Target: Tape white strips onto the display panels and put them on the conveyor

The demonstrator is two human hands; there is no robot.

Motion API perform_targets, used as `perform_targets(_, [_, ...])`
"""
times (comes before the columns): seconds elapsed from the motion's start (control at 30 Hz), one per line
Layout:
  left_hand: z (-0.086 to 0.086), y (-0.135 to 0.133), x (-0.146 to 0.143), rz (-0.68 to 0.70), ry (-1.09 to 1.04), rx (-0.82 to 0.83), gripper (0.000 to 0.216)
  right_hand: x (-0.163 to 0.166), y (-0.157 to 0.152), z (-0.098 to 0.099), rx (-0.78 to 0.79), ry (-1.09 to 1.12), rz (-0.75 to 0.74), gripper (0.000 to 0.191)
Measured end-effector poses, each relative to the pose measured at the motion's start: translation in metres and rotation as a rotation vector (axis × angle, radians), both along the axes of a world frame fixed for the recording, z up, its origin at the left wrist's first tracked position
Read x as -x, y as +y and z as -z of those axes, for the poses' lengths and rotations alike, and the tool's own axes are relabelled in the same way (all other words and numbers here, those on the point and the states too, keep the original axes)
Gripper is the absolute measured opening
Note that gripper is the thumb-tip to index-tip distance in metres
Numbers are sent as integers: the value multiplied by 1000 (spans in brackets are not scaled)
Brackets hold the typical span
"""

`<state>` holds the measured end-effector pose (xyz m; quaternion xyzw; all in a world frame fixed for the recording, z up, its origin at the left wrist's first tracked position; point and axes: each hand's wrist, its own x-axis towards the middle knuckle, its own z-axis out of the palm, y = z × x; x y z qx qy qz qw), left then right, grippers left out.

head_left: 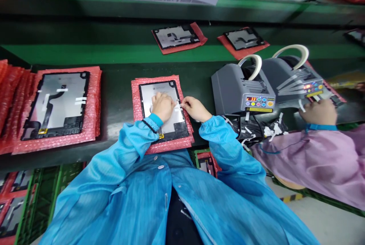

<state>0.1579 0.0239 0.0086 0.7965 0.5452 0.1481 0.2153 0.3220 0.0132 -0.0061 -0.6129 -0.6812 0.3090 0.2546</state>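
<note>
A tablet screen panel point(172, 123) with a silvery back and black edges lies on red bubble wrap point(137, 102) in front of me. My left hand point(163, 107) rests on the panel's upper middle, its fingers curled and close together; whatever is under them is hidden. At the panel's right edge, my right hand point(196, 108) has thumb and forefinger pinched on a small strip of white tape point(178, 105). Part of the panel's dark flex cable is covered by my left hand and sleeve.
Another panel point(67, 100) lies on stacked bubble wrap at left. Two grey tape dispensers point(242, 89) stand at right, beside a co-worker's hand point(319, 115). Two wrapped panels point(176, 36) sit on the green ledge behind. Below the bench are green crates point(40, 195).
</note>
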Motion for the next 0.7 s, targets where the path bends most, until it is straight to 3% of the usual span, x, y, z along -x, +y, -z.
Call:
perform_targets(0.13, [0, -1, -2, 10, 16, -14, 20, 0, 1, -2, 130, 1, 121, 22])
perform_targets(0.27, [-4, 4, -2, -11, 28, 6, 13, -7, 5, -10, 468, 136, 162, 42])
perform_targets(0.33, [-9, 6, 10, -49, 27, -2, 20, -11, 6, -15, 566, 206, 148, 43])
perform_targets(0.43, [-14, 3, 49, -239, 10, -96, 28, -12, 5, -19, 473, 272, 206, 35])
perform_targets(0.53, [-10, -7, 95, -479, 12, -117, 34, -4, 1, -14, 307, 170, 228, 26])
perform_targets(0.6, [-3, -15, 115, -518, -6, 10, 30, 4, 1, -9, 234, 41, 206, 22])
perform_targets(0.7, [9, -22, 120, -495, -48, 132, 16, 14, 2, -4, 148, -50, 232, 12])
